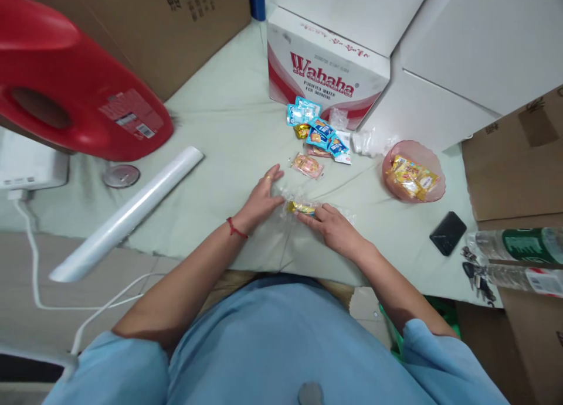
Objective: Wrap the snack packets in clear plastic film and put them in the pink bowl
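A gold-wrapped snack packet [299, 207] lies inside or on a clear plastic bag [346, 213] near the table's front edge; which of the two is hard to make out. My right hand [332, 226] has its fingers closed over the packet's right end, partly hiding it. My left hand [260, 198] is at the bag's left side, fingers apart, with the thumb tip at the crinkled plastic. Just beyond the hands is a pink-wrapped snack [307, 165]. Behind it sits a pile of small blue packets [320, 132], with another gold packet [301, 130] among them.
A pink translucent bowl [435, 189] holding yellow packets stands right, near a black phone-like object [447, 233], keys [479, 282] and plastic bottles [505, 244]. Leftward are a plastic-film roll [127, 214], a round lid [122, 176] and a red jug [127, 115]. A Wahaha carton [325, 71] stands behind.
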Tool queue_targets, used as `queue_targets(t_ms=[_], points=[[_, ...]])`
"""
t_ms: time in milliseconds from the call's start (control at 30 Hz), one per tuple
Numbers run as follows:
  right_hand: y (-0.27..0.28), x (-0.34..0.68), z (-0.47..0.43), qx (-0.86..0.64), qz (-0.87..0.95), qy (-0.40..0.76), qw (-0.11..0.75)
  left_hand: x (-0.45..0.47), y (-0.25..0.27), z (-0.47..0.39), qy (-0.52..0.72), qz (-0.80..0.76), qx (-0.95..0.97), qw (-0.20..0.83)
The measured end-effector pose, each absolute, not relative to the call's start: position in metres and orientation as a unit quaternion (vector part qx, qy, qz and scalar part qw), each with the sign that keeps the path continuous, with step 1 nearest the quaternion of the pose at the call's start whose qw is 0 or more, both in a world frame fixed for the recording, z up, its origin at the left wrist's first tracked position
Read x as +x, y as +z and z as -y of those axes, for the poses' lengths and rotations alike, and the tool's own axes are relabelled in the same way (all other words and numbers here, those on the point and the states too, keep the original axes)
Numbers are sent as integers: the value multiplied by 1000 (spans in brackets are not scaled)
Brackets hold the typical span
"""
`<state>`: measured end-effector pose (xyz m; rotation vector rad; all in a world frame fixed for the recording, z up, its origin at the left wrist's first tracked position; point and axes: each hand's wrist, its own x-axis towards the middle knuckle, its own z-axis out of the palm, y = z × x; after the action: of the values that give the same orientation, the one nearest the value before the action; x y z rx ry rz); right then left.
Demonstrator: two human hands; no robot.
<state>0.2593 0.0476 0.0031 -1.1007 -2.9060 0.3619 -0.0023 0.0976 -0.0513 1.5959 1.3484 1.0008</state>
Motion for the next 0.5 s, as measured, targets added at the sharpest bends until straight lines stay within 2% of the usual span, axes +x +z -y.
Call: queue_targets(t_ms=[233, 500], points=[[3, 262, -48, -347, 929, 128, 4, 2, -28, -132, 305, -449, 651, 530], [6, 256, -47, -359, 927, 108, -15, -44, -23, -103, 380, -436, 661, 479]])
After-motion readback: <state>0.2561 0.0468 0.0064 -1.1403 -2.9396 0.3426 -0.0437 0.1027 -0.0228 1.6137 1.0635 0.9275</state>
